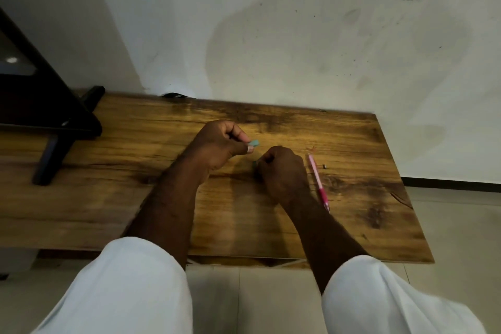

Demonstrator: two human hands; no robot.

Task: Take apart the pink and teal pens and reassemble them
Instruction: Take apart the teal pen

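My left hand (217, 144) is raised a little over the wooden table (135, 184) and pinches a short teal pen piece (254, 143) between thumb and fingers. My right hand (282, 168) is curled low on the table, gripping another teal pen part (254, 165); only a sliver of it shows at the fist's left edge. The pink pen (318, 182) lies whole on the table just right of my right hand, running from far to near. A tiny dark piece (324, 167) sits beside it.
A black stand with angled legs (54, 127) occupies the table's left side. The wall rises right behind the table's far edge. The table's right edge drops to a tiled floor (447, 225). My white sleeves fill the bottom of the view.
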